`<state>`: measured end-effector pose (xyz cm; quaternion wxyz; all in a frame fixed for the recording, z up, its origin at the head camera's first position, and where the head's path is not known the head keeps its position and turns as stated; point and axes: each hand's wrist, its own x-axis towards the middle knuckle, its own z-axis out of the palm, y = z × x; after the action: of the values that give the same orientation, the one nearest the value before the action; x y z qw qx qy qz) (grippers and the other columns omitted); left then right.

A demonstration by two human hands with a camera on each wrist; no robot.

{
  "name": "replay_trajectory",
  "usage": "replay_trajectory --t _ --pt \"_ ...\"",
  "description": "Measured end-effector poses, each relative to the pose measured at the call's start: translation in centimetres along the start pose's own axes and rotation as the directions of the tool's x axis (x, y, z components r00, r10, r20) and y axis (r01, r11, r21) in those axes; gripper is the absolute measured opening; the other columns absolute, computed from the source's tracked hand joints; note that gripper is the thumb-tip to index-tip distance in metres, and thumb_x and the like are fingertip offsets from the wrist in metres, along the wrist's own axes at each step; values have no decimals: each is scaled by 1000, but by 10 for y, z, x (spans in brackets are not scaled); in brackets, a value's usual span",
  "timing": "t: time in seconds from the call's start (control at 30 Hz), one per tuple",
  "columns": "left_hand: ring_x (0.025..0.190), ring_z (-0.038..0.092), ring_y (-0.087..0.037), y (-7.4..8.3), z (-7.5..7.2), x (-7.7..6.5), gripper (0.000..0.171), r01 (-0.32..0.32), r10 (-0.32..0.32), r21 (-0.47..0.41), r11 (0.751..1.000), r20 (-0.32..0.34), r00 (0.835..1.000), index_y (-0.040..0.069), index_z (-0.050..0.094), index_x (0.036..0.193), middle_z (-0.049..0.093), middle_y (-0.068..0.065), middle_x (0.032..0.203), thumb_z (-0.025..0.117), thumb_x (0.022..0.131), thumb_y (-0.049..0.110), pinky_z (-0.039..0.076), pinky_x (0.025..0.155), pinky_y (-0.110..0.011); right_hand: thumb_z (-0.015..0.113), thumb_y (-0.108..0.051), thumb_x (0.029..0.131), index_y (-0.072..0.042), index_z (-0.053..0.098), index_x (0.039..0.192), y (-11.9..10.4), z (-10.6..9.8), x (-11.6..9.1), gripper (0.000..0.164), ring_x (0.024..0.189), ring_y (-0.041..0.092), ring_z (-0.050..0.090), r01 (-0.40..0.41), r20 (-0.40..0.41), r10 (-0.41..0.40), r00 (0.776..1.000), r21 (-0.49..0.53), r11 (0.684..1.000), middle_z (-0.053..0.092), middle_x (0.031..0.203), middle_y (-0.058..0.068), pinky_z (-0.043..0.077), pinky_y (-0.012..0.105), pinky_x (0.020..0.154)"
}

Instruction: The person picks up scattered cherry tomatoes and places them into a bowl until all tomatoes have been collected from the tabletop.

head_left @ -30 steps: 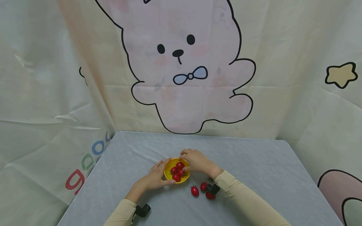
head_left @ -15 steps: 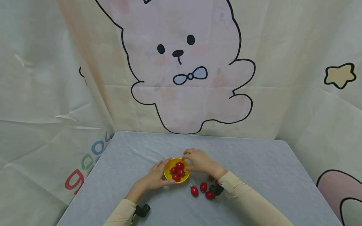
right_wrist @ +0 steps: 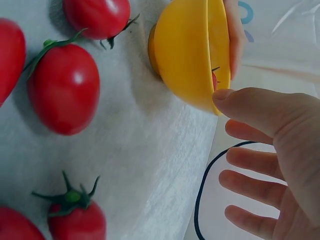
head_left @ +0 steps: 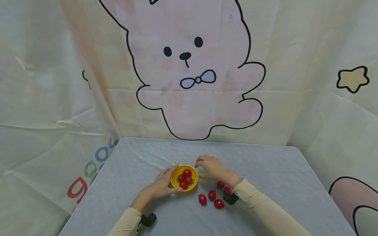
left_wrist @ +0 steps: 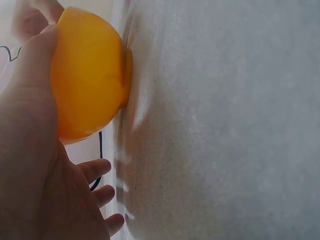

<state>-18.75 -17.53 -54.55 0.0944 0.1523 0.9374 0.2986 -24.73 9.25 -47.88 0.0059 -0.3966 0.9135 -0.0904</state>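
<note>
A yellow bowl [head_left: 178,170] on the table holds several red cherry tomatoes [head_left: 183,185]. My left hand [head_left: 163,184] steadies it from the left, thumb at the near side of the rim and index finger along the far side. In the left wrist view the other fingers [left_wrist: 104,195] stretch out below the bowl [left_wrist: 87,75]. Beside the bowl's right rim is my right hand [head_left: 215,169], fingers relaxed and apart, holding nothing. Its thumb [right_wrist: 250,105] looks close to the rim in the right wrist view; whether it touches, I cannot tell.
Several loose cherry tomatoes [head_left: 202,199] lie on the grey-covered table [head_left: 260,173], right of the bowl and partly under my right forearm. A printed cloth backdrop [head_left: 283,98] rises behind the table and at both sides.
My right hand has drawn back to the right, out of the bowl to beside its rim. More loose tomatoes show as the forearm shifts. The left hand and bowl stay put.
</note>
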Motion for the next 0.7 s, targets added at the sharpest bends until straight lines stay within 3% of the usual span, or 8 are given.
replay_trajectory --t 0.7 --pt "151 20 -44 1 0 -1 103 -3 3 7 1000 4 1000 19 17 159 30 -10 163 70 82 62 17 119 -68 80 -30 82 -14 74 109 24 -2 -33 32 105 25 64 -34 -33 34 999 16 999 68 118 5 56 46 92"
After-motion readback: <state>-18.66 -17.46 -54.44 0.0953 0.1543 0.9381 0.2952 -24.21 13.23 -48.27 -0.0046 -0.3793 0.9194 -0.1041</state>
